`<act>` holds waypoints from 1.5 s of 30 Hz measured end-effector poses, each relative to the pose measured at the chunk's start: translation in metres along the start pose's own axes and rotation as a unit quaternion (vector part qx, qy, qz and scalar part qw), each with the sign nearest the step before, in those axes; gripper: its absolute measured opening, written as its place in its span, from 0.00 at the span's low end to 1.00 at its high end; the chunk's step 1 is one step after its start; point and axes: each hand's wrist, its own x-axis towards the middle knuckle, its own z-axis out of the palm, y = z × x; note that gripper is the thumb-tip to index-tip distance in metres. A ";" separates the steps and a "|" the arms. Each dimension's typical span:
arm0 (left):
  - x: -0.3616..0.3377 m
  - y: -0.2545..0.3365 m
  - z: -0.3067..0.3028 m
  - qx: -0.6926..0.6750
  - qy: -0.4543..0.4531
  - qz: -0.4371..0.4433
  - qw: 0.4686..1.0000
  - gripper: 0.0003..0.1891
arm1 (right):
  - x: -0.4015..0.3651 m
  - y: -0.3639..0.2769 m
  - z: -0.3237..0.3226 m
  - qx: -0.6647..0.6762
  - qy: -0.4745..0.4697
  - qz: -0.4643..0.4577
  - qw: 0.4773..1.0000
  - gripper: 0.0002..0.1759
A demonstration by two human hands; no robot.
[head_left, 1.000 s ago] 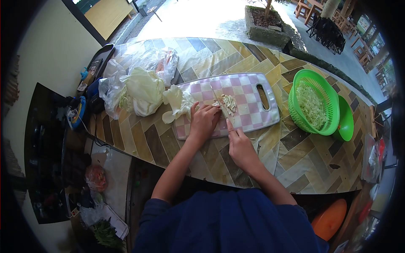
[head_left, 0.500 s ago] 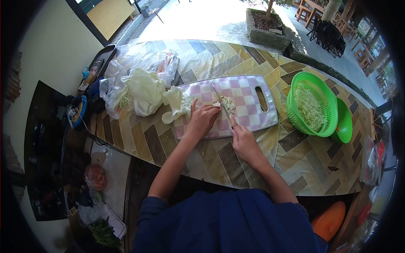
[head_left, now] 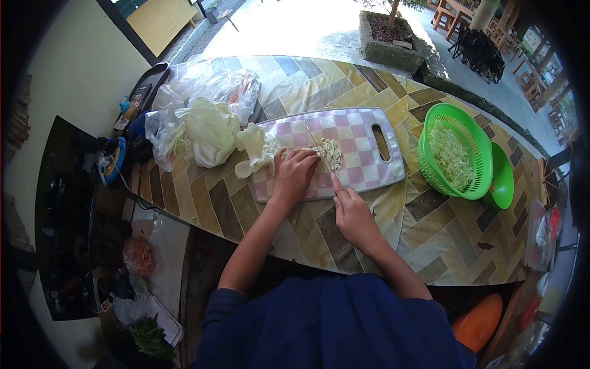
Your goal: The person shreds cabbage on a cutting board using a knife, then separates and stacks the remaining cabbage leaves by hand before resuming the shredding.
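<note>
A pink and white checkered cutting board (head_left: 362, 175) lies on the patterned table. My right hand (head_left: 354, 215) is closed round the handle of a knife (head_left: 313, 136), whose blade points away from me over the board. Left of the blade, my left hand (head_left: 295, 175) has its fingers bent and pressed on cabbage, mostly hidden beneath them. Finely cut cabbage (head_left: 331, 154) lies right of the blade. Loose cabbage leaves (head_left: 255, 147) rest at the board's left edge, and beside them a larger piece of cabbage (head_left: 211, 132) sits by a clear plastic bag (head_left: 161, 126).
A green basket (head_left: 428, 175) of shredded cabbage (head_left: 452, 157) stands on the table (head_left: 430, 237) at the right, with a green bowl (head_left: 504, 178) partly behind it. A dark tray (head_left: 161, 72) is at the back left. Low at the right is an orange object (head_left: 479, 323).
The knife and my right hand have shifted slightly left and toward me. My left hand has moved a little left, and more of the cut cabbage shows right of the blade.
</note>
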 end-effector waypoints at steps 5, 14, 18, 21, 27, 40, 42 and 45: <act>0.001 0.001 -0.001 0.009 -0.005 -0.002 1.000 0.07 | 0.001 -0.004 0.003 -0.008 -0.010 0.019 1.000 0.30; 0.004 0.001 -0.003 0.000 -0.005 0.006 1.000 0.07 | 0.031 0.007 0.010 -0.019 -0.018 0.016 1.000 0.31; 0.004 -0.001 -0.003 -0.025 -0.008 -0.012 1.000 0.07 | 0.030 0.008 0.006 -0.003 -0.012 0.016 1.000 0.30; 0.004 -0.003 -0.004 -0.043 -0.009 -0.029 0.999 0.07 | 0.022 0.013 -0.003 0.011 -0.006 0.003 1.000 0.30; 0.008 -0.002 -0.007 -0.048 -0.041 -0.059 0.996 0.07 | 0.015 0.007 -0.007 0.045 0.017 -0.022 0.999 0.29; 0.007 -0.003 -0.004 -0.043 -0.027 -0.048 0.998 0.07 | 0.007 -0.004 0.000 -0.050 -0.033 0.009 0.998 0.31; 0.007 -0.002 -0.005 -0.045 -0.026 -0.047 0.998 0.07 | 0.008 -0.003 0.001 -0.059 -0.038 0.008 0.998 0.32; 0.006 -0.003 -0.003 -0.041 -0.023 -0.044 0.998 0.07 | 0.008 -0.003 0.003 -0.065 -0.045 0.012 0.997 0.33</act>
